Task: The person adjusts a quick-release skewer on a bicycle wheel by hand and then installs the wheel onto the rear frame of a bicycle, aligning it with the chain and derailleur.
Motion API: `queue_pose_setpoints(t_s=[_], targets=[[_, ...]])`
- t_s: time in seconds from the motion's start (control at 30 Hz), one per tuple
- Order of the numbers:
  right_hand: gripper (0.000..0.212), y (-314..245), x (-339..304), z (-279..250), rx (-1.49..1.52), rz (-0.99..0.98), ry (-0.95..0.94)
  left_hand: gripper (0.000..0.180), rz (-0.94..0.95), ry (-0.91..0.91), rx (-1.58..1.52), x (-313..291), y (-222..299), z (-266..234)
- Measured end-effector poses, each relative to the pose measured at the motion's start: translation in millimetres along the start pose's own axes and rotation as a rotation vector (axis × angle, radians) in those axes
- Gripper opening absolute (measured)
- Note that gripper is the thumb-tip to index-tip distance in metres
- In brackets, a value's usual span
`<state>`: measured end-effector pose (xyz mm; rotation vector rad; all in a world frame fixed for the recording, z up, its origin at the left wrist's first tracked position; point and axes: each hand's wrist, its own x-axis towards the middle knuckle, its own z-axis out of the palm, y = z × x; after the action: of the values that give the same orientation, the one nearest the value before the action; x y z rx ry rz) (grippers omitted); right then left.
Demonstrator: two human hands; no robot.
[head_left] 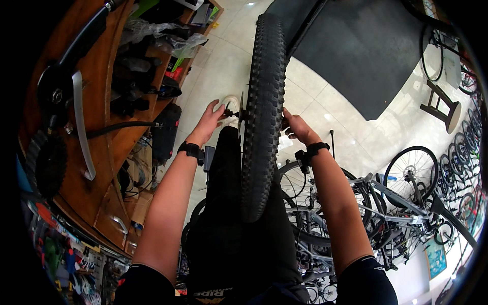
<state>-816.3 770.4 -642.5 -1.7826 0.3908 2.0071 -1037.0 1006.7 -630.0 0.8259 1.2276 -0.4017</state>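
A bicycle wheel [264, 117] with a black knobby tyre stands upright in front of me, seen edge-on between my arms. On its left side a thin disc rotor [241, 104] and the axle end [231, 114] stick out. My left hand [207, 123] grips that axle end with thumb and fingertips. My right hand [300, 128] has its fingers curled at the hub on the other side, partly hidden by the tyre. The wheel's lower part comes down between my legs, clad in black trousers [218, 188].
At left stands a wooden workbench [109, 152] with a pump-like tool [58, 86] and a black hose [122, 126]; cluttered shelves [147, 66] lie beneath. A dark mat [356, 56] covers tiled floor. A stool [442, 109] and several bicycles [396, 198] fill the right.
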Motion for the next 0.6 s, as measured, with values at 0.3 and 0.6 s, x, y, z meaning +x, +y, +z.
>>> queue_pose_setpoints(t_s=[0.3,0.6], targets=[[0.045,12,1,2,0.253,-0.075,-0.001,0.049,0.121,0.050,0.701,7,11,-3],[0.042,10,-5,10,0.232,-0.077,0.035,0.056,0.131,0.128,-0.158,20,8,3]])
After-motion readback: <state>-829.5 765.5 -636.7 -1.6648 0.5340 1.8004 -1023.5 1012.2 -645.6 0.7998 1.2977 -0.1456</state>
